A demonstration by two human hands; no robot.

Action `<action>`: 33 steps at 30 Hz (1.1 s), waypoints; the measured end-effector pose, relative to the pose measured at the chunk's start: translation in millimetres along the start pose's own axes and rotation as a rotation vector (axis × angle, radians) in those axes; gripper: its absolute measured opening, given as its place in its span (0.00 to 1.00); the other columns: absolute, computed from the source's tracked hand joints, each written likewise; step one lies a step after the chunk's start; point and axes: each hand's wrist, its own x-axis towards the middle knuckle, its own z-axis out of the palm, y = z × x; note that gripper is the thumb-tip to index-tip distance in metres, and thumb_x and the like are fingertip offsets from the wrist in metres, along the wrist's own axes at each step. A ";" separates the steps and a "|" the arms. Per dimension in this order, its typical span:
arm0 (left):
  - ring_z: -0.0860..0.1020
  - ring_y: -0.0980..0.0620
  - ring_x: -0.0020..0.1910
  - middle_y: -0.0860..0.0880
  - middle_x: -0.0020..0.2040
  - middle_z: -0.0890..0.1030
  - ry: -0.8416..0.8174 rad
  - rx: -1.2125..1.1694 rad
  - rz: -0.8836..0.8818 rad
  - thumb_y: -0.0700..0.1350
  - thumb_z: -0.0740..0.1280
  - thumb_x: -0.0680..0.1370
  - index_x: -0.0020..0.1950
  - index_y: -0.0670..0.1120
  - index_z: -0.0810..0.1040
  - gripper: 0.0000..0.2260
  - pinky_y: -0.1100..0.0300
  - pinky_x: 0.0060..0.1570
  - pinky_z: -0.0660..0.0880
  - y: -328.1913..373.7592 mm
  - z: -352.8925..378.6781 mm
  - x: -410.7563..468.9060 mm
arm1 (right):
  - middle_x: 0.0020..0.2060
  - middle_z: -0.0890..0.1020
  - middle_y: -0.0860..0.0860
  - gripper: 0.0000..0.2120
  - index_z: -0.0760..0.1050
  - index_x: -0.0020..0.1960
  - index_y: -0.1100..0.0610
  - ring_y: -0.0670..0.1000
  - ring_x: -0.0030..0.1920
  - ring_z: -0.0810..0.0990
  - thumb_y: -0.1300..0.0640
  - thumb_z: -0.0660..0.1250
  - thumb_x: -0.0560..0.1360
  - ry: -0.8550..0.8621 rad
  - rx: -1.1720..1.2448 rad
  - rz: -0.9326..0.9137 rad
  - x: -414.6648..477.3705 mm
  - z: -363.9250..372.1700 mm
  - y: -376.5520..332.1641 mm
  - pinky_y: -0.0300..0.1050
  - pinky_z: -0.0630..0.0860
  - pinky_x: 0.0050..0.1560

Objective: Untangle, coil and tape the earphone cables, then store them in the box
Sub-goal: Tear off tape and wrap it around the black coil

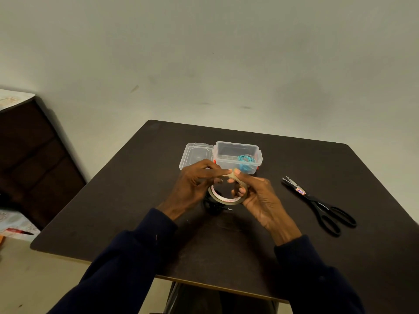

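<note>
Dark table (136, 200): box (226, 163), lid (196, 155), scissors (317, 203).

clear box (237, 148): open, lid (196, 155) beside | teal earphones (246, 160): coiled inside | tape roll (226, 201): raised | black earphones (213, 207): beneath roll

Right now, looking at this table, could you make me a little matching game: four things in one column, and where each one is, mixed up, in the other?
Things:
1. tape roll
2. teal cable
3. scissors
4. lid

Places:
A. lying on the table, far right, untouched
B. coiled inside the clear box
C. held between the left hand and the right hand
D. lying flat just left of the box

Pairs: 1-C, 2-B, 3-A, 4-D
</note>
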 end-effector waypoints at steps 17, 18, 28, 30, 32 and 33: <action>0.85 0.48 0.50 0.48 0.49 0.87 0.190 -0.352 -0.254 0.37 0.75 0.73 0.54 0.45 0.85 0.11 0.55 0.51 0.83 7.4 -5.5 -10.6 | 0.31 0.78 0.57 0.24 0.72 0.64 0.77 0.48 0.30 0.76 0.65 0.68 0.71 -0.165 0.074 0.081 -6.0 -11.7 -0.3 0.50 0.79 0.49; 0.86 0.47 0.50 0.48 0.49 0.87 0.192 -0.360 -0.264 0.36 0.76 0.72 0.53 0.44 0.85 0.11 0.54 0.50 0.83 7.9 -6.2 -10.6 | 0.29 0.77 0.56 0.24 0.71 0.64 0.77 0.47 0.29 0.76 0.65 0.67 0.72 -0.156 0.070 0.081 -6.0 -11.1 0.3 0.51 0.78 0.50; 0.87 0.44 0.46 0.45 0.47 0.87 0.357 -0.538 -0.450 0.32 0.75 0.72 0.49 0.41 0.85 0.09 0.52 0.40 0.84 14.5 5.6 -12.0 | 0.32 0.83 0.54 0.19 0.76 0.61 0.73 0.46 0.30 0.76 0.61 0.68 0.75 -0.162 0.052 0.052 -6.7 -7.5 3.1 0.51 0.74 0.57; 0.87 0.44 0.46 0.45 0.47 0.87 0.375 -0.582 -0.485 0.31 0.74 0.72 0.49 0.41 0.85 0.09 0.51 0.39 0.85 15.9 7.5 -12.5 | 0.33 0.82 0.55 0.18 0.78 0.60 0.71 0.46 0.31 0.77 0.61 0.68 0.74 -0.176 0.069 0.046 -5.3 -8.0 3.4 0.51 0.75 0.56; 0.87 0.43 0.47 0.44 0.47 0.87 0.398 -0.616 -0.520 0.32 0.74 0.73 0.49 0.41 0.85 0.08 0.49 0.39 0.85 16.6 8.3 -12.8 | 0.34 0.83 0.55 0.18 0.78 0.60 0.70 0.46 0.32 0.78 0.61 0.67 0.74 -0.198 0.072 0.041 -5.7 -7.0 2.8 0.50 0.78 0.54; 0.86 0.43 0.47 0.44 0.47 0.87 0.407 -0.626 -0.537 0.33 0.75 0.73 0.49 0.41 0.85 0.08 0.49 0.39 0.85 16.8 8.9 -13.0 | 0.35 0.83 0.55 0.18 0.78 0.60 0.69 0.46 0.32 0.79 0.61 0.67 0.74 -0.207 0.073 0.036 -5.9 -6.5 2.7 0.48 0.80 0.52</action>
